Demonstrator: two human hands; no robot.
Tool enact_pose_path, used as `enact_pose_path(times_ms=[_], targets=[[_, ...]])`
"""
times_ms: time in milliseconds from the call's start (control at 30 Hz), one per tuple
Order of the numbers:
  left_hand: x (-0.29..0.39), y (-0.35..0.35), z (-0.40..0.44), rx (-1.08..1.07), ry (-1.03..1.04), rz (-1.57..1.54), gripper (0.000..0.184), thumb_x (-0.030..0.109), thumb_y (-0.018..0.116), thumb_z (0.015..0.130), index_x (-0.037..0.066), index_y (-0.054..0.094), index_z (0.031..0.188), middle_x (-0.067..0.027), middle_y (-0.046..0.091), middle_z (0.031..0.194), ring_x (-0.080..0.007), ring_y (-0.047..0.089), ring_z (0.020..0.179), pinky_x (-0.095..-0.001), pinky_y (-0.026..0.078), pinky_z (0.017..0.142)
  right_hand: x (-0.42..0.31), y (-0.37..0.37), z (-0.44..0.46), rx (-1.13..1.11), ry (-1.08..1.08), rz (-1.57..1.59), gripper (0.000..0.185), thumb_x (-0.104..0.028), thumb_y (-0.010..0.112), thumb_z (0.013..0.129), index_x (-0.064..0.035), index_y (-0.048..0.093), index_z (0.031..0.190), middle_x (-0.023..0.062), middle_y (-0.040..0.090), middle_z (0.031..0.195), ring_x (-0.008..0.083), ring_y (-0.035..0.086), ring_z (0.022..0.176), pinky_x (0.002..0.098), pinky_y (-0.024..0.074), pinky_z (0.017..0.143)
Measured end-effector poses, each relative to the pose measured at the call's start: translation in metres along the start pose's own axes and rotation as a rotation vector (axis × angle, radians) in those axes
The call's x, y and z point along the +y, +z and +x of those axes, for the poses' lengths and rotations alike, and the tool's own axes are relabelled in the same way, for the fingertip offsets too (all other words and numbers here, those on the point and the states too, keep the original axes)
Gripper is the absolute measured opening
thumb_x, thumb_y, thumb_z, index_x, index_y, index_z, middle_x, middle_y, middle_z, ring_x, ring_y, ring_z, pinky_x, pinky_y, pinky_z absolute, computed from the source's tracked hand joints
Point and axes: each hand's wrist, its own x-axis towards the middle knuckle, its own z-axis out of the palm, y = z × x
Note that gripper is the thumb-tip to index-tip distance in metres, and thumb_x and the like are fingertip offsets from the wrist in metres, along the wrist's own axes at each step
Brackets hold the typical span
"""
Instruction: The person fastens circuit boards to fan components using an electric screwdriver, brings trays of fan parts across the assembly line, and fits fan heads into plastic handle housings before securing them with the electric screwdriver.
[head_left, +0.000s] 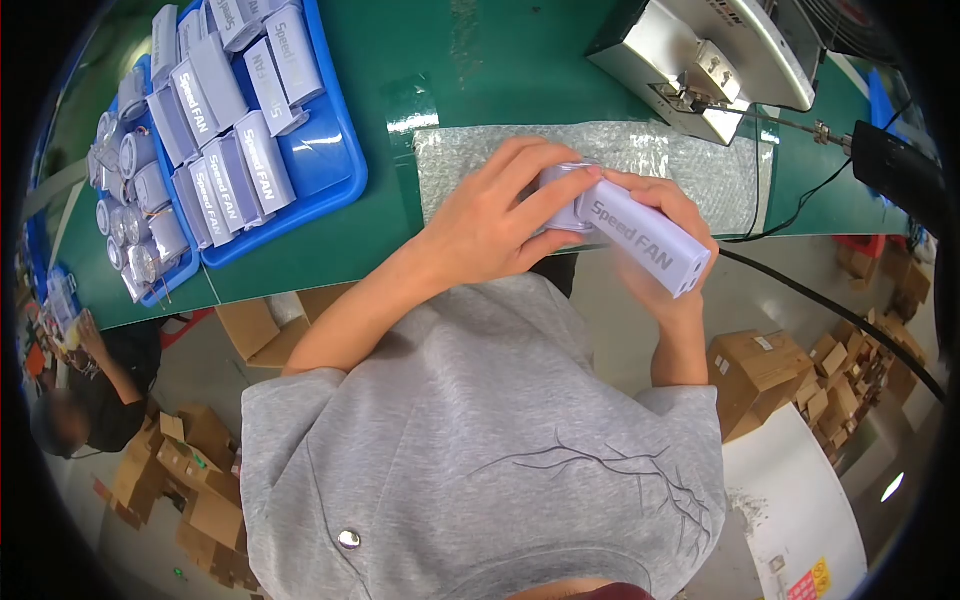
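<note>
A lavender fan handle (640, 235) printed "Speed FAN" lies in my right hand (655, 275), tilted down to the right, with small openings at its near end. My left hand (495, 215) has its fingers closed round a rounded lavender part (562, 198) at the handle's upper left end. Whether the two parts are joined or only touching, I cannot tell, because fingers cover the place. Both hands are over the edge of a bubble-wrap mat (460, 150) on the green table (410, 40).
A blue tray (335, 150) holds several lavender "Speed FAN" casings (205, 95). Beside it are several round motor-like parts (135, 155) with wires. A silver machine (710, 60) and a black tool (895, 165) stand right. Cardboard boxes (760, 375) lie below; another person (110, 375) sits left.
</note>
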Motion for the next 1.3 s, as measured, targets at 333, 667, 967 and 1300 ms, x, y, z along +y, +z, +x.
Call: enact_pose_path(times_ms=[333, 667, 967, 1300], targets=[[0.000, 0.002, 0.001, -0.009, 0.037, 0.043, 0.066, 0.023, 0.085, 0.072, 0.001, 0.061, 0.130, -0.0200, 0.057, 0.125, -0.0382, 0.060, 0.106, -0.0450, 0.055, 0.087, -0.001, -0.003, -0.003, -0.012, 0.058, 0.048, 0.044, 0.014, 0.075, 0.069, 0.0035, 0.060, 0.109, 0.0216, 0.072, 0.111, 0.0300, 0.072, 0.095, 0.0349, 0.0582, 0.081], [0.000, 0.002, 0.001, 0.000, 0.081, 0.078, 0.068, 0.025, 0.087, 0.071, 0.001, 0.062, 0.129, -0.0198, 0.059, 0.123, -0.0380, 0.061, 0.105, -0.0447, 0.056, 0.086, -0.002, -0.002, -0.009, 0.013, 0.118, 0.113, 0.041, 0.014, 0.075, 0.072, 0.0027, 0.060, 0.109, 0.0194, 0.072, 0.113, 0.0274, 0.073, 0.098, 0.0326, 0.0582, 0.083], [0.001, 0.005, -0.003, 0.140, 0.134, 0.147, 0.071, 0.027, 0.088, 0.066, -0.003, 0.061, 0.124, -0.0135, 0.065, 0.118, -0.0325, 0.062, 0.101, -0.0390, 0.058, 0.085, -0.025, -0.002, -0.007, 0.051, 0.235, 0.179, 0.039, 0.004, 0.080, 0.077, 0.0020, 0.061, 0.111, 0.0218, 0.072, 0.113, 0.0284, 0.072, 0.101, 0.0336, 0.0580, 0.084], [0.000, 0.008, -0.008, 0.161, 0.156, 0.225, 0.065, 0.027, 0.088, 0.068, -0.004, 0.064, 0.119, -0.0127, 0.066, 0.114, -0.0308, 0.063, 0.102, -0.0373, 0.058, 0.085, -0.018, 0.001, -0.011, 0.093, 0.228, 0.096, 0.031, -0.002, 0.084, 0.079, 0.0024, 0.065, 0.103, 0.0205, 0.074, 0.100, 0.0225, 0.073, 0.083, 0.0288, 0.0565, 0.072]])
